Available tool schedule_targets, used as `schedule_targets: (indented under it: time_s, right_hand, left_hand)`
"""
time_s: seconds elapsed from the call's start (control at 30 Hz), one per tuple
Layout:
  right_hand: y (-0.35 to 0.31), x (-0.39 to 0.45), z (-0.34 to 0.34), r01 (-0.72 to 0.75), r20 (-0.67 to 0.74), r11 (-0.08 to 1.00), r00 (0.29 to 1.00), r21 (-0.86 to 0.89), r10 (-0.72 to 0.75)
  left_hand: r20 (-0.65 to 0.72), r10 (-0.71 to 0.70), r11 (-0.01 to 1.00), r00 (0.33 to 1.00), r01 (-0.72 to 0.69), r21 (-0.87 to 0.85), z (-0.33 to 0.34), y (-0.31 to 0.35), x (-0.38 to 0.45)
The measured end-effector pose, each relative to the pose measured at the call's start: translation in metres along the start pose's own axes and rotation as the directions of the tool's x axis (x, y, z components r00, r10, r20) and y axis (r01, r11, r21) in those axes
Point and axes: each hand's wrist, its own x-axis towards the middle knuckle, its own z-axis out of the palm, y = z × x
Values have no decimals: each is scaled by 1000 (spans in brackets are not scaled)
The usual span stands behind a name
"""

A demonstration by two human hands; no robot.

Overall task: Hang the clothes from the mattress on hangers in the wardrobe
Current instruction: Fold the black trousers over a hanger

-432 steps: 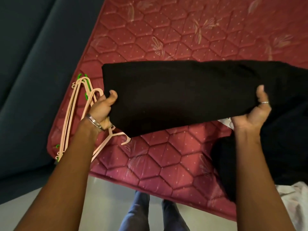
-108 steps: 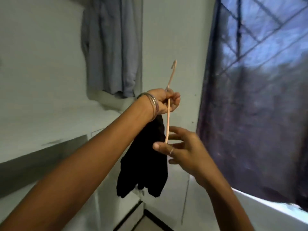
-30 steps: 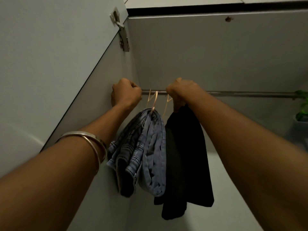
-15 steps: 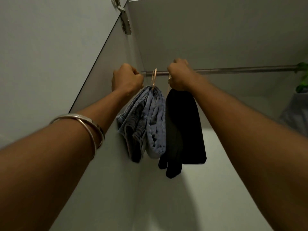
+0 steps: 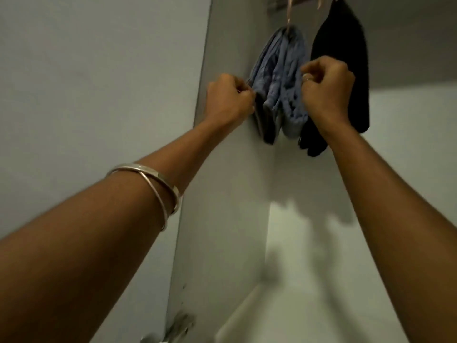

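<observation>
Both hands at the hung blue garment, upper centre of frame.
Left hand (image 5: 228, 100) and right hand (image 5: 326, 89) are curled at the blue garment (image 5: 282, 78); whether either pinches it I cannot tell. Cloth looks soft, light; best held at folded edges.

Blue garment (image 5: 282, 78) bunched, hanging on pale hanger (image 5: 288, 11); black garment (image 5: 343, 70) hanging just beside.

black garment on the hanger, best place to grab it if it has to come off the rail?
Probably not the cloth. Take the hanger neck just above the black garment, coming from the right, its open side; the blue garment crowds the left. The cloth hangs limp, so pulling it would likely slide it off.
</observation>
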Motion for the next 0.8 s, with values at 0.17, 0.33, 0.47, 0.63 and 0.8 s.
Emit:
schedule_targets:
  time_s: [0.17,0.33,0.47,0.63,0.8]
  right_hand:
    - [-51,-108,-2,-460,182,814,888,356,422]
    - [-123,-244,-27,-675,386,606,738,420,554]
    - [-202,-364,-50,-807,592,464,586,366,553]
    - [-314,-496,-70,-917,818,308,372,252,439]
    - [-426,-603,-86,-956,963,258,190,137,193]
  left_hand:
    - [53,-214,975,975,216,-43,-61,-11,-103]
    - [60,-444,887,894,448,-114,-143,-16,-228]
    - [18,-634,771,773,634,-61,-231,-18,-337]
    - [-74,-780,614,621,783,100,-353,-17,-467]
    - [-319,-808,380,495,852,360,-485,-5,-587]
